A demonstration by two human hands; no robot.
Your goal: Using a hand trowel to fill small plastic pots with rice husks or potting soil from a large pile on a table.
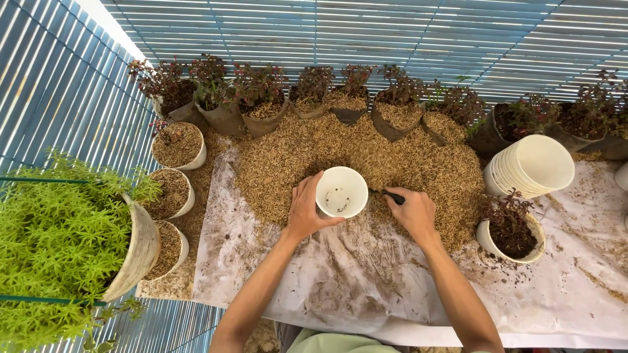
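My left hand (305, 208) grips the rim of an empty white plastic pot (341, 191) with drain holes in its bottom, held at the near edge of a big heap of tan husk (405, 157). My right hand (413, 212) is closed on the dark handle of a small tool (393, 195), whose front end is buried in the husk just right of the pot. Both forearms reach in from the bottom over a stained white sheet (340, 281).
A stack of white pots (533, 167) lies at the right, with a potted dark-leaved plant (510, 229) in front. Several bagged red-leaved seedlings (261, 98) line the back. Husk-filled white pots (178, 147) stand at the left beside a bushy green plant (59, 242).
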